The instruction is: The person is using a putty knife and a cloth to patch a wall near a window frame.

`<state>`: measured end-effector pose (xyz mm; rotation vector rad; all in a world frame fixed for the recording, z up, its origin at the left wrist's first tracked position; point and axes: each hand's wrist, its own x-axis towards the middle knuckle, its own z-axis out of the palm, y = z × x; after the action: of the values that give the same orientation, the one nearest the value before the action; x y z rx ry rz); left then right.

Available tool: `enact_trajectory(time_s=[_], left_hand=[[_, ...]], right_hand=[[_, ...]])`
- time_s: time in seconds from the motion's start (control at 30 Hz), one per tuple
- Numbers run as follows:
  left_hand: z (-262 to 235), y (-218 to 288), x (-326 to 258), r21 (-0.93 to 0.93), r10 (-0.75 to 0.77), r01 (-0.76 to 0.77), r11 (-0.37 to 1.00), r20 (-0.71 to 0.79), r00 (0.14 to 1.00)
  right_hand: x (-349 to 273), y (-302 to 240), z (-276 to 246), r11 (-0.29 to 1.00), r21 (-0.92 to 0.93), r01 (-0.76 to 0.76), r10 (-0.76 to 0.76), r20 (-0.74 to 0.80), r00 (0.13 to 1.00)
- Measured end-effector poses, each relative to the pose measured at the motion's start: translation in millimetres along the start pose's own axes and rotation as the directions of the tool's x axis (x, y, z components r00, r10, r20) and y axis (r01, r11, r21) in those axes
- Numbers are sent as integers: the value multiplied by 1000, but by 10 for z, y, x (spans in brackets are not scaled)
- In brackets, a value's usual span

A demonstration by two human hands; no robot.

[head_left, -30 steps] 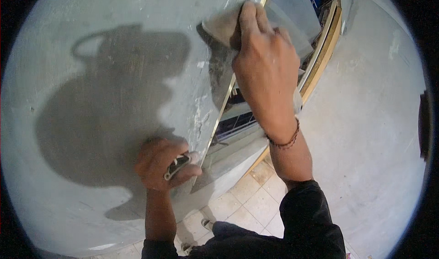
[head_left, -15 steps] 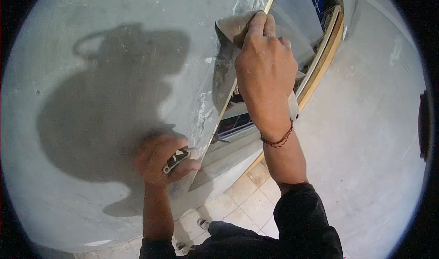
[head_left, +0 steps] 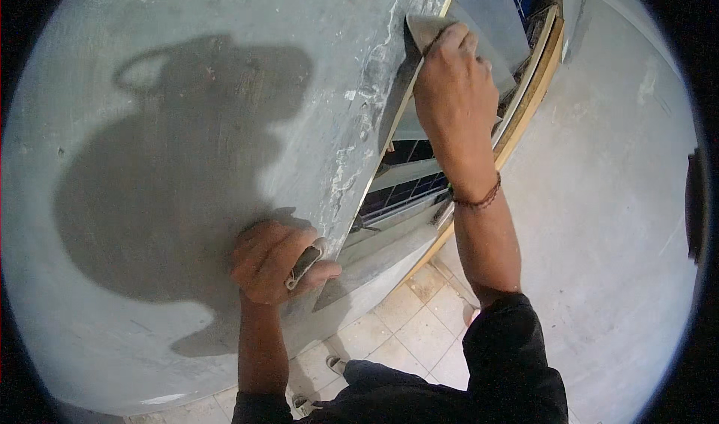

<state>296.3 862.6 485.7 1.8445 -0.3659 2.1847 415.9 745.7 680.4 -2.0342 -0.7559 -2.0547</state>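
Note:
My right hand [head_left: 457, 113] is closed around a flat, grey-beige scraper blade [head_left: 425, 31]. The blade lies at the edge of the grey wall panel [head_left: 187, 12], beside a rough, pale patch of filler [head_left: 363, 120] running down along that edge. Lower and to the left, my left hand [head_left: 271, 263] curls round a small, dark piece with a pale, rolled rim [head_left: 305, 265]; its kind I cannot make out. The fingers of that hand are against or very near the panel, and the thumb points toward its edge.
Right of the panel edge is an opening with slats and a dark grid [head_left: 408, 192]. A yellowish wooden strip [head_left: 528, 120] borders it. Farther right stands a pale wall [head_left: 607, 199]. Light floor tiles [head_left: 419, 334] and my feet show below. My shadow falls across the panel.
My right hand and the scraper have moved right and slightly, off the filler toward the panel edge, uncovering more of the pale patch. My left hand has shifted a little right with its piece.

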Motion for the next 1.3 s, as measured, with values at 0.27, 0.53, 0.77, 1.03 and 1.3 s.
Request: enact_trajectory(time_s=[0.27, 0.53, 0.77, 1.03, 1.3], left_hand=[[-6, -4, -25, -53, -4, 2, 999, -43, 999], [40, 6, -34, -64, -26, 20, 998, -84, 996], [50, 17, -67, -39, -54, 49, 998, -134, 990], [59, 52, -64, -92, -65, 56, 994, -104, 992], [46, -28, -44, -36, -19, 14, 999, -120, 993]], right_hand=[[79, 143, -46, 970, -66, 235, -236, -16, 972], [189, 121, -124, 954, -87, 287, -285, 29, 958], [259, 154, -107, 960, 0, 280, -279, 79, 957], [224, 140, -85, 972, 40, 231, -234, 150, 961], [78, 110, 59, 939, 113, 323, -309, -128, 942]])
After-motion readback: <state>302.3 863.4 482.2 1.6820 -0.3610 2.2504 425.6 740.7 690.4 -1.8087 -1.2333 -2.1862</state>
